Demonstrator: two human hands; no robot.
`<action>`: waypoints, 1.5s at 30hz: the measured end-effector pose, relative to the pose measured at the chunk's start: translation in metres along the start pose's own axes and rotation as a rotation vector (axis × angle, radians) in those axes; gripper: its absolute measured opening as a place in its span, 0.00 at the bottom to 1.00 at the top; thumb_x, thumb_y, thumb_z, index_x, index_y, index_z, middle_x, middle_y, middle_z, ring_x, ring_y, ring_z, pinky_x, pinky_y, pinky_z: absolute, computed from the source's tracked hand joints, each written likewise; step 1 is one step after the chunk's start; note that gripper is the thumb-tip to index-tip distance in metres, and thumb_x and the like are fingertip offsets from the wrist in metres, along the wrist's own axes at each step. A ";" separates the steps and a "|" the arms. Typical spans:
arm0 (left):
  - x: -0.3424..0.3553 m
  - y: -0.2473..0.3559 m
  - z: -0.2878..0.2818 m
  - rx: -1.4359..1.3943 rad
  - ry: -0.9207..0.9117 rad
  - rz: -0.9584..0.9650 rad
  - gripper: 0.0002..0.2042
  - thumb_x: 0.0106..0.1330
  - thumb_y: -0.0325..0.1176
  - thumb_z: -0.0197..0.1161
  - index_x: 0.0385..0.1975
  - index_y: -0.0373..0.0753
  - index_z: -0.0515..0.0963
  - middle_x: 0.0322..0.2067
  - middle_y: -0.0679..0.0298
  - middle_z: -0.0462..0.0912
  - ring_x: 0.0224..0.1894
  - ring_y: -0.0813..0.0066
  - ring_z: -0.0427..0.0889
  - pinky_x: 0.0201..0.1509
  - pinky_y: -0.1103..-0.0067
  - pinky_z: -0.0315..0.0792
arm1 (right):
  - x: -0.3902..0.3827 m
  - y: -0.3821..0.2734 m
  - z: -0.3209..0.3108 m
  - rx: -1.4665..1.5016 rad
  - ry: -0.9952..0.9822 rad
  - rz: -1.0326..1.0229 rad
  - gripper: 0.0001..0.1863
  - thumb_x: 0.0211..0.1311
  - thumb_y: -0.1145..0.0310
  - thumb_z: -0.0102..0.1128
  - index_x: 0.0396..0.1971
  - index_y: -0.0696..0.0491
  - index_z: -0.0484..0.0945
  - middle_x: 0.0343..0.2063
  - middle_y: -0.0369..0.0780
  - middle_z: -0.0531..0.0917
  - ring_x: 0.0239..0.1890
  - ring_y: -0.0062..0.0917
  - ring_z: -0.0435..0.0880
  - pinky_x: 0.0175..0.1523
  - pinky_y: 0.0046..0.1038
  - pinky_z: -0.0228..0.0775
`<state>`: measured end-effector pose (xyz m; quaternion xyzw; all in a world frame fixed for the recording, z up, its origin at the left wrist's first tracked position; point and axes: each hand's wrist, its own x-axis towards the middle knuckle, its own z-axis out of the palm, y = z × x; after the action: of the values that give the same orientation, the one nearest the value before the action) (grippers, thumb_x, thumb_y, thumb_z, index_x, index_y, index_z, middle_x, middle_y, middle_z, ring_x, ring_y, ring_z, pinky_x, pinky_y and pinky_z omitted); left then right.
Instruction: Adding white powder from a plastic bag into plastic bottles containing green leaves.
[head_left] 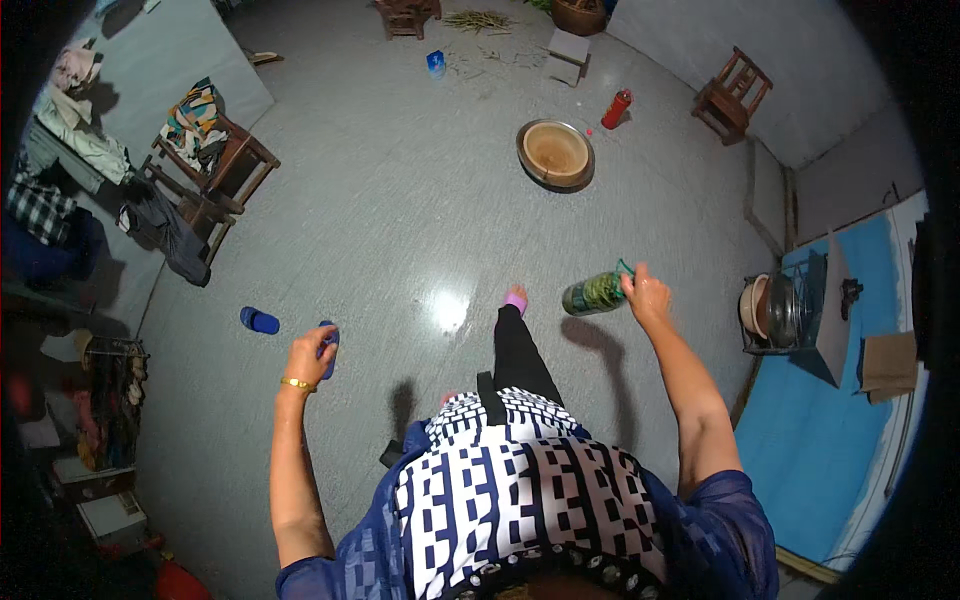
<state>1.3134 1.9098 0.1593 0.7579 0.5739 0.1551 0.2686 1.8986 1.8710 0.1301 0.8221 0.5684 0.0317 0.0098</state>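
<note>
Head view, sole camera: a clear jar (590, 294) packed with green matter is at the person's right hand (648, 292), ahead of the body. The right grip is closed at the jar's neck end, where a green cord loop (625, 268) shows; whether fingers bear on the cord, the neck or both cannot be determined. From this grip the jar extends to the left. Its long axis runs nearly crosswise, dipping slightly toward the base, which points away from the hand. A shadow on the grey floor (400, 200) below suggests that the jar is held clear of it. The right hand is plainly the nearer; the left is well apart.

The left hand (308, 356), with a gold bracelet (297, 384) at the wrist, has loosely curled fingers, partly open, with nothing evident in hold. It overlaps one blue slipper (329, 368) in the line of sight; contact appears unlikely. The matching slipper (262, 321) lies beyond, to the left.

Further ahead, a beige basin (557, 150) sits inside a wider metal basin (526, 163). Just beside stands a red bottle (616, 109).
</note>
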 end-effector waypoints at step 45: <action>0.823 -0.210 0.143 -0.147 -0.190 -0.092 0.17 0.47 0.19 0.57 0.40 0.41 0.73 0.30 0.58 0.78 0.27 0.68 0.77 0.33 0.76 0.71 | 0.835 -0.411 0.344 0.362 -0.199 -0.564 0.14 0.49 0.62 0.49 0.32 0.56 0.66 0.17 0.44 0.78 0.20 0.38 0.78 0.24 0.41 0.68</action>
<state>1.4674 2.7028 -0.1391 0.7206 0.5669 0.1116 0.3833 1.8300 2.8039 -0.2002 0.6203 0.7657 -0.1538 -0.0727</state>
